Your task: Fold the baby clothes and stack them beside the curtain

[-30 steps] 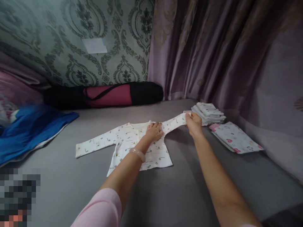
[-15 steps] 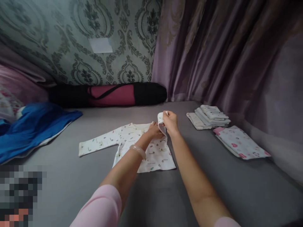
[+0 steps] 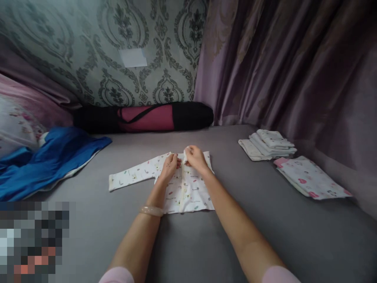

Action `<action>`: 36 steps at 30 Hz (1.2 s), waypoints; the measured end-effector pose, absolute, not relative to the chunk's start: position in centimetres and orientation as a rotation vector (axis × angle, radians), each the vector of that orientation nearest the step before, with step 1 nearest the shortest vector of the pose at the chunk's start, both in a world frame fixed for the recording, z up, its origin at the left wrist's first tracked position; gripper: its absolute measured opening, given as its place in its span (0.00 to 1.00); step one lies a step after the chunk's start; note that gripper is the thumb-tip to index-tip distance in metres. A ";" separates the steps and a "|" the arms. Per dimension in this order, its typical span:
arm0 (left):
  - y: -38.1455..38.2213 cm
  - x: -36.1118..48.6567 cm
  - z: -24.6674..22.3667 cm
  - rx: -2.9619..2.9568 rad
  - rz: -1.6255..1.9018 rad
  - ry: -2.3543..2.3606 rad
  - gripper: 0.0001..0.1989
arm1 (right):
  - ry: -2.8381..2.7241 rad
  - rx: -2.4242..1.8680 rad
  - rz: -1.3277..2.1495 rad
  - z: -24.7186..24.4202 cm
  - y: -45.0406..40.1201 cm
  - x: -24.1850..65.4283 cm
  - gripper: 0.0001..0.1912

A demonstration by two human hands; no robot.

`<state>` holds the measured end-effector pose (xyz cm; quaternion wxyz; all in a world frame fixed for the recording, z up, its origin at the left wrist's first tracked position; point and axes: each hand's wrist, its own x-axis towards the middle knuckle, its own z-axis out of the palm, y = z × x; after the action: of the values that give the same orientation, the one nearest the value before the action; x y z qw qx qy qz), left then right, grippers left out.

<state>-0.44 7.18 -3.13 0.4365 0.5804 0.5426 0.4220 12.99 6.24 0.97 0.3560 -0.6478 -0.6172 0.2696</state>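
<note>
A small white baby shirt (image 3: 191,192) with a scattered print lies on the grey bed sheet, one long sleeve (image 3: 132,177) stretched out to the left. My right hand (image 3: 196,158) pinches a piece of its white cloth near the neckline, slightly raised. Close by on the left, my left hand (image 3: 170,167) has its fingers curled together on the shirt by the collar. Exactly what its fingertips grip is partly hidden. The right sleeve is not stretched out; the shirt's right side ends in a straight edge behind my right hand.
Folded white clothes (image 3: 269,143) sit stacked at the right, with a folded pink-and-white garment (image 3: 312,179) in front. A blue cloth (image 3: 64,153) lies at the left. Along the wall rests a long black-and-maroon bag (image 3: 144,118). Purple curtains (image 3: 250,59) hang at the right.
My right hand has moved left toward the collar with the cloth, and the shirt's right side is now straighter. My left hand has shifted left from lying flat on the chest to the neckline.
</note>
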 end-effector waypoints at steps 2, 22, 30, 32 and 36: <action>6.9 -0.5 -3.0 1.491 1.097 1.402 0.24 | -1.695 -1.659 0.750 0.8 5.4 12.4 0.23; 8.0 -1.3 -6.4 1.921 1.258 1.491 0.21 | -2.333 -1.802 0.468 -2.3 3.1 13.5 0.35; 7.6 -1.4 -5.9 2.166 1.180 1.439 0.22 | -2.259 -1.968 0.287 -2.6 3.7 16.6 0.37; 7.5 -1.3 -5.8 2.167 1.152 1.461 0.20 | -2.223 -2.031 0.242 -2.8 3.8 17.5 0.36; 7.8 -1.2 -6.1 2.161 1.106 1.474 0.14 | -2.157 -2.114 0.187 -3.2 3.9 18.7 0.33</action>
<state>-1.22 7.82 -6.12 0.1501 0.7524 0.5130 0.3849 18.67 3.95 -3.17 0.0580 -0.6974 -0.7116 0.0618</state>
